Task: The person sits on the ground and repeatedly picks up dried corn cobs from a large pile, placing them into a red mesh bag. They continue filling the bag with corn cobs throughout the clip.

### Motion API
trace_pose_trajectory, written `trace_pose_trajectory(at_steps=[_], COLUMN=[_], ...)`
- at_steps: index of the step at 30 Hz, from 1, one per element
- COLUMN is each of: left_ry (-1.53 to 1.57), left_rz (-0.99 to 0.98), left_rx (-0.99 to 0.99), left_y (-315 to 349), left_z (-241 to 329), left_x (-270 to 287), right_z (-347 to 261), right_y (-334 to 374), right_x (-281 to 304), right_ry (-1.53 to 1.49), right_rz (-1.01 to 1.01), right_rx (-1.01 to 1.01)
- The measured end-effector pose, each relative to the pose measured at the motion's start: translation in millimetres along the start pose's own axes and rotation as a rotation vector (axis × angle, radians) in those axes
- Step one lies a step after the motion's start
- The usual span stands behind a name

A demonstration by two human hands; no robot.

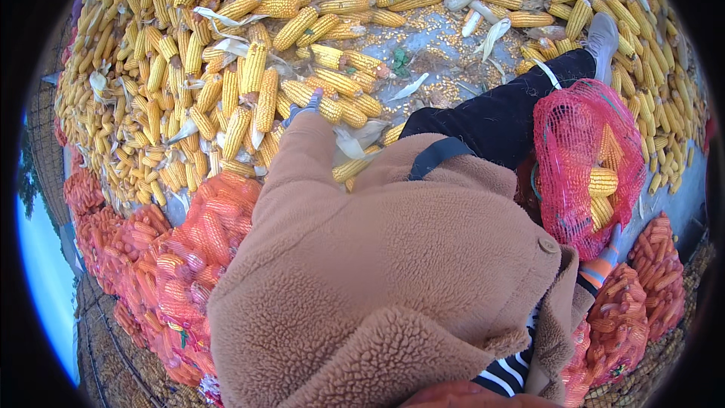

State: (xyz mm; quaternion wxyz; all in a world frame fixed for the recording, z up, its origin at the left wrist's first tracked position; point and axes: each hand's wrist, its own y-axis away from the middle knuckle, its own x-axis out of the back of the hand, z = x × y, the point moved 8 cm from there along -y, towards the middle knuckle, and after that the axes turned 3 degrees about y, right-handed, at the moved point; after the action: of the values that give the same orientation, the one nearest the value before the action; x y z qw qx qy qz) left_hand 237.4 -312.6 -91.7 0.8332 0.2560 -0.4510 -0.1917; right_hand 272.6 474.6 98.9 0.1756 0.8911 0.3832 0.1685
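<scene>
My left hand (306,106), in a bluish-grey glove, reaches down onto a heap of yellow corn cobs. Its visible fingers are spread apart at a corn cob (298,91), touching it; the sleeve hides the rest of the hand. On my right side, a red mesh bag (555,132) leans against my leg with several corn cobs (602,183) inside. My right hand (602,263), in an orange and grey glove, grips the bag at its near edge. Part of that hand is behind the bag and my coat.
Loose corn cobs (174,68) spread widely ahead and to both sides. Loose kernels and a dry husk (410,87) lie on the grey ground (445,45). Filled red mesh sacks (181,279) stand at the left, with more sacks (618,317) at the near right. My shoe (603,41) is among the cobs.
</scene>
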Motion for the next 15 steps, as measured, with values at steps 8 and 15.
trace_pose_trajectory(at_steps=[8, 15], left_ry=[0.326, 0.430], left_rz=[-0.206, -0.321], left_rx=[0.092, 0.080], left_y=[-36.0, -55.7], left_z=[-28.7, -37.2], left_x=[-1.4, -14.9], right_z=[6.7, -0.6], right_y=[-15.1, 6.2], right_x=[11.3, -10.8], right_ry=[-0.028, -0.156], right_rz=[-0.131, -0.168], right_rx=[0.190, 0.060])
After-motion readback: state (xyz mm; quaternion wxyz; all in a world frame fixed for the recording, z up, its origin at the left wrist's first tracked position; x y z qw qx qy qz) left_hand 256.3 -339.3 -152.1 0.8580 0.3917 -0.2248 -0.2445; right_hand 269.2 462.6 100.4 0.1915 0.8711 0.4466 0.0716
